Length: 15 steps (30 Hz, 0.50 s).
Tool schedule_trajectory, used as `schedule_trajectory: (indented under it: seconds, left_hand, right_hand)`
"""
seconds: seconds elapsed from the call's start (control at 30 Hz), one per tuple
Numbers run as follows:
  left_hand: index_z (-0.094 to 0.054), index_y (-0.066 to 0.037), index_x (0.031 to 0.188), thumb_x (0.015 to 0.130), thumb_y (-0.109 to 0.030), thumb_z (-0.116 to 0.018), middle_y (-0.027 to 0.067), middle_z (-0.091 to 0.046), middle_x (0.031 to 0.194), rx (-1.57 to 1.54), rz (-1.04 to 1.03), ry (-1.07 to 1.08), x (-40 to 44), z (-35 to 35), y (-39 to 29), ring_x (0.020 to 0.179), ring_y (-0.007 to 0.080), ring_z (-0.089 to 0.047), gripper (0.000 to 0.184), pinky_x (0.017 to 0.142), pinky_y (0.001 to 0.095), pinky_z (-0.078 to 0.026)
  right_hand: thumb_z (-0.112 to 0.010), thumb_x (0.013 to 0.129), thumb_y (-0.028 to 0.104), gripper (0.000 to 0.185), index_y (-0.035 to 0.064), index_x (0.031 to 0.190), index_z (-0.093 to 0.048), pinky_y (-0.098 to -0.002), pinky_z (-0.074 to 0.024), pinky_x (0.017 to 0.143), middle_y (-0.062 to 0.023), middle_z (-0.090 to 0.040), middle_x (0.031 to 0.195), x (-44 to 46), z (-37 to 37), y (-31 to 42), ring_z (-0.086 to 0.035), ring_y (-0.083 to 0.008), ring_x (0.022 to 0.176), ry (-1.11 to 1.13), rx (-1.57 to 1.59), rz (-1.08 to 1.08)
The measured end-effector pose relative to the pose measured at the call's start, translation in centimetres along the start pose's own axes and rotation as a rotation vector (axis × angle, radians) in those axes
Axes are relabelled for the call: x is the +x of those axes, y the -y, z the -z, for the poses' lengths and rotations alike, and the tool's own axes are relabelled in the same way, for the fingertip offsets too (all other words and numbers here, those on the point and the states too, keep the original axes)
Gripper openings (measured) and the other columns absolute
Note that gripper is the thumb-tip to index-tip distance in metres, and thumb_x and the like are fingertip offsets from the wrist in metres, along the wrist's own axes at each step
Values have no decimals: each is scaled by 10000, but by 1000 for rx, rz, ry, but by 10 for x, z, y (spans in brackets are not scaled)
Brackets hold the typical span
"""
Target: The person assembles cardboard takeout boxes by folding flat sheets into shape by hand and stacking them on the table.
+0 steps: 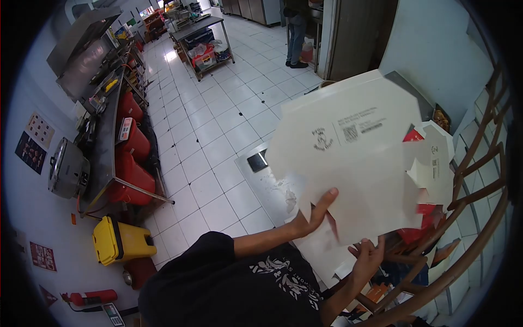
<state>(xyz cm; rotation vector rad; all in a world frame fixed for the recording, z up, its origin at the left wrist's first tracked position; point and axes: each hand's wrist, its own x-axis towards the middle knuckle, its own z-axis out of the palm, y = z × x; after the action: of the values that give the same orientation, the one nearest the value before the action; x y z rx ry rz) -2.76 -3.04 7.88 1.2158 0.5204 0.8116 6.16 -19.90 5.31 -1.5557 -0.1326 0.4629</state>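
Observation:
A large white cardboard sheet (359, 158) with cut corners, a printed logo and a code hangs in front of me, above a metal table (253, 188). My left hand (318, 212) grips its near left edge, thumb on top of the printed face. At the near edge, my right hand (368, 259) has its fingers curled against the cardboard; whether they pinch it is hard to make out. Another white and red cardboard piece (436, 163) lies to the right. A dark phone (257, 162) rests on the table beyond the sheet.
Brown metal bars (463, 218) stand close on the right. A yellow bin (122, 240), red tubs (133, 174) and a steel counter (106, 136) line the left. Farther off are a wheeled metal table (199, 27) and a standing person (296, 38).

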Motion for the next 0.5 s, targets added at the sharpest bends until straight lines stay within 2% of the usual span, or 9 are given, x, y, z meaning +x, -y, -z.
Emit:
schedule_trajectory:
  seconds: [0.03,0.2,0.27,0.3,0.37,0.4,0.47,0.5]
  left_hand:
    - [-543,1,849,953,-233,-481,33,-487,654,193,-125,42,-2,-2,-2,635,99,-479,264,547,269,-386]
    - [-530,-2,844,957,-234,-493,32,-460,636,189,-182,94,-11,-17,23,593,98,-442,261,532,255,-354]
    - [-546,-5,886,959,-264,-485,34,-504,683,188,-239,-17,-8,-15,34,611,98,-472,276,546,242,-376]
    - [-551,-7,900,960,-274,-482,34,-519,698,188,-257,-56,-6,-13,37,617,98,-482,283,550,237,-383]
    - [-542,-18,1018,963,-337,-455,50,-578,847,-182,102,-181,6,-11,26,728,107,-552,336,617,237,-447]
    - [-542,-18,1018,963,-337,-455,50,-578,847,-184,115,-171,10,-11,17,728,107,-552,336,617,237,-447]
    - [-366,-34,1293,941,-379,-453,139,-556,1151,-540,293,-196,16,-11,1,1113,237,-535,501,944,395,-448]
    - [-371,-19,1289,946,-426,-412,149,-545,1184,-508,269,-133,17,-9,8,1108,241,-540,534,946,408,-444]
  right_hand:
    - [-529,887,63,573,-63,1374,-254,-271,-564,565,-147,-587,848,1,2,5,-598,-166,706,22,-22,21]
    - [-575,874,83,591,-52,1378,-298,-256,-537,564,-72,-610,732,-3,-6,13,-587,-117,652,50,-44,97]
    - [-569,868,56,572,-41,1374,-321,-287,-530,715,-133,-622,943,-1,-3,11,-606,-154,817,69,-17,139]
    - [-569,868,56,572,-41,1374,-321,-287,-530,715,-133,-622,943,-3,-7,10,-606,-154,817,72,-19,135]
    - [-568,820,-16,586,-18,1366,-354,-331,-472,870,-165,-506,1232,-10,-19,15,-554,-202,1036,100,203,433]
    - [-568,820,-16,586,-18,1366,-354,-331,-472,870,-165,-506,1232,-9,-17,15,-554,-202,1036,85,197,429]
    - [-549,765,-47,604,4,1349,-400,-388,-421,940,-204,-263,1415,-8,-12,16,-421,-324,1214,165,-426,688]
    - [-527,721,-96,579,16,1287,-485,-407,-396,964,-180,-260,1407,-11,-13,21,-401,-325,1234,195,-534,733]
